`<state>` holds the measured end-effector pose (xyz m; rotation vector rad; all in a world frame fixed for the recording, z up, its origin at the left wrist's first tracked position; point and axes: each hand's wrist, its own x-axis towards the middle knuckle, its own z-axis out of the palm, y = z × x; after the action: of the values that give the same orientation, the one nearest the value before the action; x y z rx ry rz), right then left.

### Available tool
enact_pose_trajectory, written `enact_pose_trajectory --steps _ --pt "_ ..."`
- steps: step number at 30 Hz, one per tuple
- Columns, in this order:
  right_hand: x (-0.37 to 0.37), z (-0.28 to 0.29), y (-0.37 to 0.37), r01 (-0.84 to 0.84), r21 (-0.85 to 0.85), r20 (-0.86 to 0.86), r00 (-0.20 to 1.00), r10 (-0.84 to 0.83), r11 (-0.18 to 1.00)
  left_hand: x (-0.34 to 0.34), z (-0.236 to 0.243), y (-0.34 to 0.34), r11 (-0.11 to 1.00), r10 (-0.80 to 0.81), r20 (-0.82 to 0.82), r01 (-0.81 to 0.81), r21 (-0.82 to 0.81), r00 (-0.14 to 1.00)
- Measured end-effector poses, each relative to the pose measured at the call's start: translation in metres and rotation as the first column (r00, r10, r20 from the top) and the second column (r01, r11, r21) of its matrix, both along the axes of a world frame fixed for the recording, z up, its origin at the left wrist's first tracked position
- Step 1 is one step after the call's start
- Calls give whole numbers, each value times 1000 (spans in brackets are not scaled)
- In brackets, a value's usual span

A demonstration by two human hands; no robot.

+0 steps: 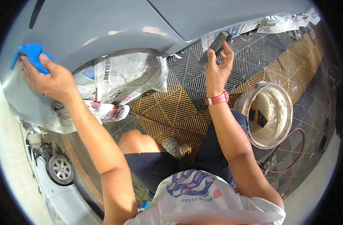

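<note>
My left hand is closed on a bright blue cloth, pressed against the grey car body left of the wheel arch. My right hand pinches a dark rectangular sanding block between thumb and fingers. The block is tilted, in front of the car's lower edge and apart from the bucket. Newspaper covers the wheel beneath the arch. A red watch circles my right wrist.
A dirty whitish bucket with a dark and yellow item inside stands beside my right forearm. A dark red hose curls behind it. Black and tan slatted tiles cover the floor. Another car stands at lower left.
</note>
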<state>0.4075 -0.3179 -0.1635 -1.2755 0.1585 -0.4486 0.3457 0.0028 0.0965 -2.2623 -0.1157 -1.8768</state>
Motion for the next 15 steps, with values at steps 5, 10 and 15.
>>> enact_pose_trajectory --steps 5,10,15 --pt "3 10 -19 89 138 -33 996 -86 986 32 -39 -34 991 -22 -19 25 134 1000" --pt "5 4 -26 88 221 -6 996 -89 971 66 -100 -84 985 -69 -114 86 150 991" --pt "0 15 -38 90 310 -2 996 -94 946 82 -191 -118 975 -20 -421 111 193 907"
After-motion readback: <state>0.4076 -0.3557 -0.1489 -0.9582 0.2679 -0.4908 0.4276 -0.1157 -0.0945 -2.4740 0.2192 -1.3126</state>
